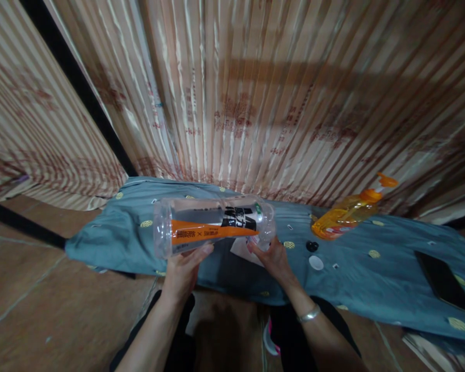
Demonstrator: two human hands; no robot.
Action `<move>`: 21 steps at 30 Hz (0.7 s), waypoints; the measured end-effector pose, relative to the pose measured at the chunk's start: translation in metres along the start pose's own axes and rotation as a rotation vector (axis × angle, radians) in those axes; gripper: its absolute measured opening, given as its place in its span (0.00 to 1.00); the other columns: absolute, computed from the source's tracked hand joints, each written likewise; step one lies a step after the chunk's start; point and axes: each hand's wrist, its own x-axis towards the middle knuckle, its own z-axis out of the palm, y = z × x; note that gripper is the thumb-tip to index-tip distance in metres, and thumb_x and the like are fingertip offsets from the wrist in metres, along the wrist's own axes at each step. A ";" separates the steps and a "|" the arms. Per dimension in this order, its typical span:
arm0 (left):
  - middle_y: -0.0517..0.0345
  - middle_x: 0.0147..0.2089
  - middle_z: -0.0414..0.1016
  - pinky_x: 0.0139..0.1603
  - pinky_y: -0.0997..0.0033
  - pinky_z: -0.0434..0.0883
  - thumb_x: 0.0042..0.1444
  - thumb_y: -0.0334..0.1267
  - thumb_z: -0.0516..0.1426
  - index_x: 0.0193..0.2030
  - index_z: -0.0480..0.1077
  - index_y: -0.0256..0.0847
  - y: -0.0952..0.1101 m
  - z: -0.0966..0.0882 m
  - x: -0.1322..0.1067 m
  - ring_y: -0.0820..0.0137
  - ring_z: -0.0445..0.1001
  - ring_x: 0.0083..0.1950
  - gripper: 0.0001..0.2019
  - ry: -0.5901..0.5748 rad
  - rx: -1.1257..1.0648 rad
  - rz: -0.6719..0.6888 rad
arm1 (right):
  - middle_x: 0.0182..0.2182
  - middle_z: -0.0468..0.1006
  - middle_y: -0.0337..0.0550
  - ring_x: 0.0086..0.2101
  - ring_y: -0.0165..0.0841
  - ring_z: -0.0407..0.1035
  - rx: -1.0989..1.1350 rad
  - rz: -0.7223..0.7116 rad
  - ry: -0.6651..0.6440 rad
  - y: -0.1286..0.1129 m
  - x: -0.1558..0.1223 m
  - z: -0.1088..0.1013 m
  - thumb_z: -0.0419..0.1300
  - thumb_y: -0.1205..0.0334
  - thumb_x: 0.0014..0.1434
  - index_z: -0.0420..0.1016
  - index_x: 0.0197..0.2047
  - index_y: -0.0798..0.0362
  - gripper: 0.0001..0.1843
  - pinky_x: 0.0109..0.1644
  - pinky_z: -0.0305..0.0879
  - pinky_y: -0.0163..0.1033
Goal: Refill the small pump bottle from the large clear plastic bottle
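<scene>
A large clear plastic bottle (201, 227) with a silver, orange and black label lies sideways in the air, held across both my hands. My left hand (184, 268) grips it from below near its left end, thumb along the lower side. At the right end, my right hand (271, 256) has its fingers closed on the bottle, partly hidden behind it. Beneath that end, a white piece resembling paper or tissue (242, 251) shows near my right fingers. I cannot tell whether it is held or lying on the cloth.
Blue patterned cloth (225, 279) covers the narrow bench. To the right are an orange pump bottle (344, 214), a small black piece (312, 246), a white disc (316, 263) and a dark phone (445, 281). A striped curtain (256, 103) hangs behind; a black pole (81, 88) slants at left.
</scene>
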 end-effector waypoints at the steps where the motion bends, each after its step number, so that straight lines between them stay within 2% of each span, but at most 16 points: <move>1: 0.50 0.43 0.91 0.66 0.43 0.80 0.39 0.43 0.80 0.42 0.87 0.43 0.000 0.000 0.000 0.50 0.89 0.52 0.22 -0.002 0.001 -0.001 | 0.45 0.89 0.58 0.47 0.57 0.86 0.007 -0.004 0.005 0.000 0.000 0.000 0.72 0.51 0.54 0.76 0.53 0.50 0.26 0.54 0.82 0.58; 9: 0.47 0.45 0.91 0.68 0.42 0.79 0.39 0.43 0.81 0.48 0.87 0.41 0.000 0.002 -0.001 0.49 0.89 0.53 0.27 -0.004 -0.026 -0.021 | 0.45 0.89 0.57 0.47 0.56 0.86 0.041 -0.012 0.007 0.004 0.000 0.002 0.71 0.51 0.54 0.76 0.53 0.49 0.25 0.54 0.83 0.59; 15: 0.49 0.42 0.91 0.68 0.41 0.78 0.39 0.45 0.81 0.45 0.88 0.43 0.000 0.002 -0.001 0.47 0.89 0.53 0.24 -0.012 -0.032 -0.015 | 0.43 0.89 0.56 0.46 0.56 0.86 0.041 -0.012 0.019 0.008 0.000 0.003 0.72 0.50 0.54 0.75 0.51 0.48 0.24 0.54 0.82 0.62; 21: 0.48 0.42 0.90 0.66 0.42 0.80 0.37 0.46 0.81 0.46 0.88 0.42 0.000 0.003 -0.001 0.47 0.89 0.51 0.27 0.014 0.000 -0.022 | 0.43 0.89 0.55 0.45 0.55 0.86 0.053 -0.001 0.003 0.006 0.000 0.001 0.72 0.50 0.53 0.75 0.51 0.47 0.24 0.52 0.82 0.61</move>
